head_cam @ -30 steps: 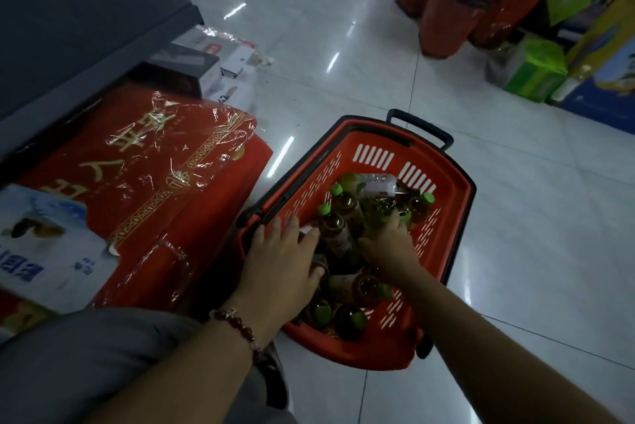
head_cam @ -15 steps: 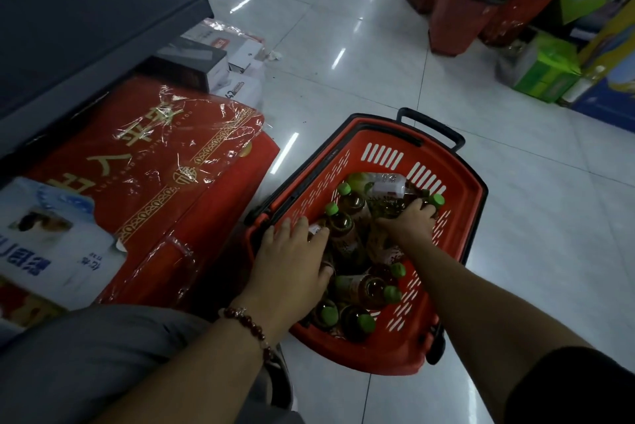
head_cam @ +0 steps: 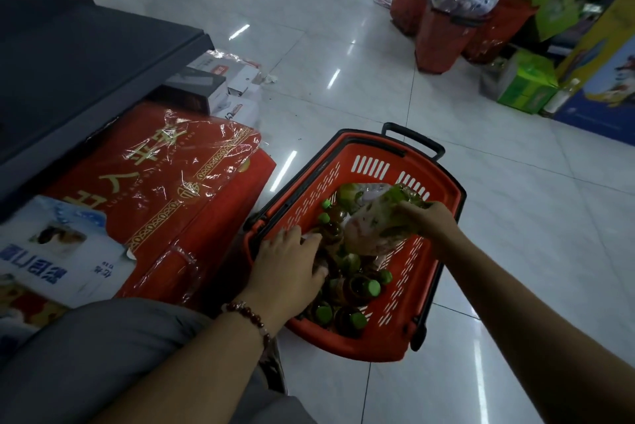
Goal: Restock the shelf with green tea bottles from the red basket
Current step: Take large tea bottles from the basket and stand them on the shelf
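Your right hand [head_cam: 424, 222] has just lifted a bottle [head_cam: 379, 224] clear of the pile at the far end of the red basket [head_cam: 443, 190], fingers clenched round it; your left hand [head_cam: 288, 262] rests flat, fingers released, on the bottles near the basket's left edge, so shelving comes next

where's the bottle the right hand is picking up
Head view: the bottle is held by the right hand, tilted above the far right of the red basket.
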`<control>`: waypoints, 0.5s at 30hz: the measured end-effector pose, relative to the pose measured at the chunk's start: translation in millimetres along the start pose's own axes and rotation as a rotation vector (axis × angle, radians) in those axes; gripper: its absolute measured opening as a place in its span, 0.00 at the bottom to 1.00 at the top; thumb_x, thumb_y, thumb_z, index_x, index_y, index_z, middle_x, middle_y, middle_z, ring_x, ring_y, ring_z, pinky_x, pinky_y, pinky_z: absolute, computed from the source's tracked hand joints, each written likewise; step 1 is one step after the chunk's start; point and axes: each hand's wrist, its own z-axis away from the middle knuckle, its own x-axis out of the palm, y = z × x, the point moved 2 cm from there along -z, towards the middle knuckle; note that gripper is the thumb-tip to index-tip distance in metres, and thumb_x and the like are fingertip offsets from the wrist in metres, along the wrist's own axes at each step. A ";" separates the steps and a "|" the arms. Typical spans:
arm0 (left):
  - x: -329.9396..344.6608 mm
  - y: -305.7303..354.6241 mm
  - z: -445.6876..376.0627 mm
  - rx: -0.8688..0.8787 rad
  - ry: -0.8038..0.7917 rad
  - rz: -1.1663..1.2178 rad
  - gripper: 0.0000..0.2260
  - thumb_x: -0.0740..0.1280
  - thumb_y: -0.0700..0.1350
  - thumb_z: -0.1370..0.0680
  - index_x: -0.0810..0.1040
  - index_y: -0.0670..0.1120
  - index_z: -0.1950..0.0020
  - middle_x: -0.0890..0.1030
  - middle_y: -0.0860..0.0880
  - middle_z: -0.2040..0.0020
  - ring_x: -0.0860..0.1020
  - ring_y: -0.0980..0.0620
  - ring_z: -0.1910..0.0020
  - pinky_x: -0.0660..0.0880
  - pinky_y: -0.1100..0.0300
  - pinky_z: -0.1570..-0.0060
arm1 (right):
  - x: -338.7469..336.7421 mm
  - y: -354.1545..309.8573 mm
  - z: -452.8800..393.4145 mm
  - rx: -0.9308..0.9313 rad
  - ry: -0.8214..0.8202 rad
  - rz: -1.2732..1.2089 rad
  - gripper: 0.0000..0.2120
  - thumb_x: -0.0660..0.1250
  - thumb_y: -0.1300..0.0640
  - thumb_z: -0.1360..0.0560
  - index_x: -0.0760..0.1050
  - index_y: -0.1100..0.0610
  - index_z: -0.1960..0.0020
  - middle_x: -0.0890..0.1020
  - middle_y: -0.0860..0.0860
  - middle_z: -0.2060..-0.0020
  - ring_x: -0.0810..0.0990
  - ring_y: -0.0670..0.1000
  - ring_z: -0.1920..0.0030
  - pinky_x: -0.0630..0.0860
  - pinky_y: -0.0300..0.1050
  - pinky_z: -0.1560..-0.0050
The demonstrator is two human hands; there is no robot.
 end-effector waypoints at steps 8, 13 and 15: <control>-21.3 1.6 24.4 -0.094 0.069 0.242 0.23 0.65 0.60 0.22 0.70 0.54 0.30 0.71 0.53 0.32 0.70 0.51 0.33 0.69 0.56 0.39 | -4.9 -40.6 62.7 0.141 -0.365 -0.530 0.25 0.70 0.47 0.26 0.74 0.57 0.33 0.84 0.57 0.47 0.84 0.55 0.52 0.83 0.50 0.54; -36.0 1.9 44.3 -0.207 0.169 0.747 0.32 0.71 0.64 0.28 0.64 0.56 0.29 0.70 0.60 0.40 0.70 0.58 0.39 0.67 0.58 0.41 | 18.0 -57.4 116.5 0.316 -0.567 -0.704 0.27 0.70 0.45 0.29 0.75 0.57 0.35 0.82 0.61 0.42 0.81 0.59 0.42 0.81 0.52 0.44; -41.5 -0.2 51.6 -0.173 0.262 0.987 0.34 0.74 0.63 0.31 0.61 0.61 0.31 0.74 0.63 0.41 0.73 0.61 0.40 0.70 0.58 0.42 | 33.0 -61.2 134.7 0.383 -0.621 -0.755 0.28 0.69 0.42 0.28 0.77 0.57 0.35 0.81 0.61 0.40 0.80 0.59 0.40 0.80 0.51 0.45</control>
